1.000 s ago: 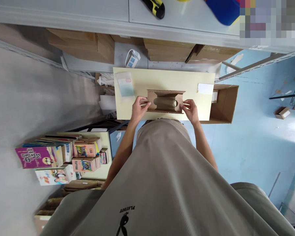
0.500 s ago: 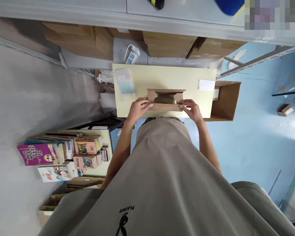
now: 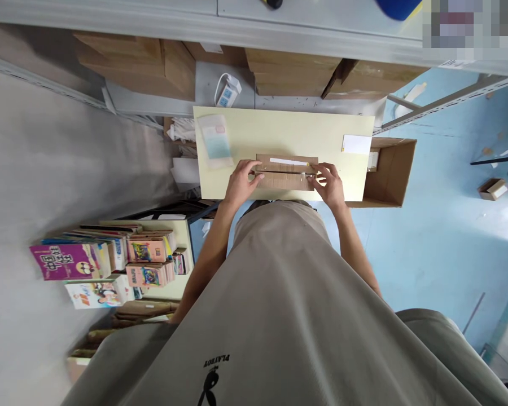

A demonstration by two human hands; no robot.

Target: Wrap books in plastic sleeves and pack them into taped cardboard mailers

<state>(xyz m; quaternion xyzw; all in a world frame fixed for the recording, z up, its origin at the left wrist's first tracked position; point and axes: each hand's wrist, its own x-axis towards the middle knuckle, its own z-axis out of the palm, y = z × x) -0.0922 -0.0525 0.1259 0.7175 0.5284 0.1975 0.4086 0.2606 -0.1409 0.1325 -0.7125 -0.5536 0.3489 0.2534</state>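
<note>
A small brown cardboard box (image 3: 285, 180) lies on the pale yellow tabletop (image 3: 279, 131), close to my body. Its two top flaps are folded inward and nearly meet, with a narrow dark gap between them. A white strip (image 3: 288, 162) and some shiny clear tape show on the flaps. My left hand (image 3: 242, 181) grips the box's left end, thumb on the near flap and fingers on the far one. At the right end my right hand (image 3: 331, 184) holds it the same way. The inside of the box is hidden.
A pale blue-and-white packet (image 3: 215, 141) lies at the table's left, a white card (image 3: 355, 144) at its right. An open carton (image 3: 392, 175) stands right of the table. Behind are large boxes (image 3: 294, 73) and a power strip (image 3: 228, 93); books (image 3: 70, 262) are stacked lower left.
Both top flaps of the box, raised and open before, are now folded down over the opening. My fingers have moved from the edges onto the flaps at each end.
</note>
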